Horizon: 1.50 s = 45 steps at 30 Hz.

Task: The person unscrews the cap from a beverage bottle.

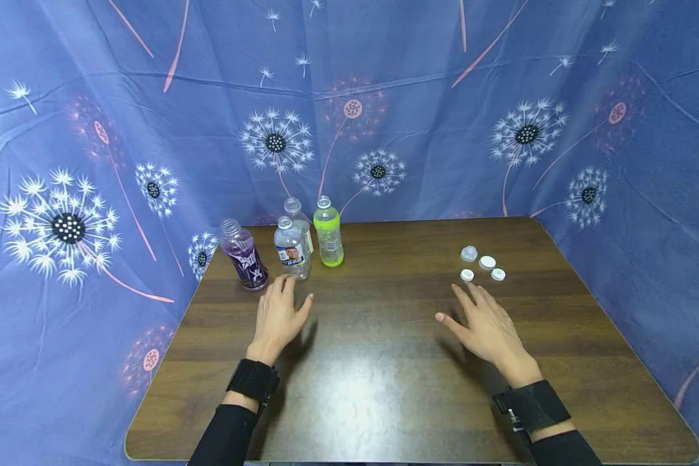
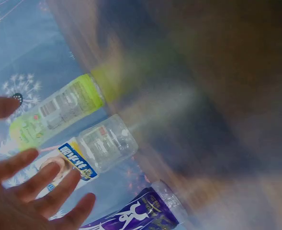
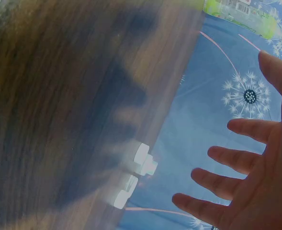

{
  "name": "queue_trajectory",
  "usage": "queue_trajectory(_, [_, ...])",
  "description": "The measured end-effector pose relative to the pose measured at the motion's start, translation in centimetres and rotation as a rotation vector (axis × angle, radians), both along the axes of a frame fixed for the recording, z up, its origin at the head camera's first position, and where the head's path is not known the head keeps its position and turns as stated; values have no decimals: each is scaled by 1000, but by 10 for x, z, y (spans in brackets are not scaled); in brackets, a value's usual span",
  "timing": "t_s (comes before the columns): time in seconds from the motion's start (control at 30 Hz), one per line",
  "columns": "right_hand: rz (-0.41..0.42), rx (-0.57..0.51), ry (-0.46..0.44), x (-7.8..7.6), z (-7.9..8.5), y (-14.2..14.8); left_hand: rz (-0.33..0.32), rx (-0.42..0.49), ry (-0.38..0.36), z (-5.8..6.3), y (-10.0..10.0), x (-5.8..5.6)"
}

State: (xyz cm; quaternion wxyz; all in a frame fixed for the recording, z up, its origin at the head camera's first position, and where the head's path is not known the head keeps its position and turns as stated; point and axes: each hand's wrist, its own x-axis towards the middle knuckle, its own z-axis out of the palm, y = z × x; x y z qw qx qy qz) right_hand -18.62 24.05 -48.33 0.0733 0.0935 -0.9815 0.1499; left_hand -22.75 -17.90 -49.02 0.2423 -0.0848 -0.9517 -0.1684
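My left hand (image 1: 277, 317) hovers over the table with spread fingers, just in front of a clear bottle with a blue-and-white label (image 1: 292, 249). To its left stands a purple-labelled bottle (image 1: 244, 256). Behind are another clear bottle (image 1: 294, 207) and a green-labelled bottle (image 1: 329, 233); all of them lack caps. My right hand (image 1: 489, 330), also spread and holding nothing, is close to a group of bottle caps. That group has white caps (image 1: 487, 262) and a translucent one (image 1: 468, 253). In the right wrist view the caps (image 3: 141, 153) lie beyond the fingertips.
A brown wooden table (image 1: 384, 336) bears everything, with light glare near its front. Blue cloth (image 1: 431, 129) with a dandelion print hangs behind it and along both sides. Black bands (image 1: 255, 380) wrap both wrists.
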Motion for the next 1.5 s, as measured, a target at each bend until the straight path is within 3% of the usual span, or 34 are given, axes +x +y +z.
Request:
queue_trajectory(0.23, [-5,-1,-16,7,-6,1,38,116,129,14,0,-24])
queue_trajectory(0.4, [-10,-3,-37,12,-10,1,45,170,135,23,-3,-34])
queue_trajectory(0.6, [-3,15,-65,14,-11,4,99,221,162,26,-2,-44])
queue_trajectory(0.83, [-11,11,-43,14,-11,6,151,231,205,33,4,-56])
queue_trajectory(1.13, [-28,-17,-19,21,-12,6,200,194,131,41,6,-67])
queue_trajectory(1.5, [-20,-32,-17,28,-15,1,240,207,14,38,-2,-77])
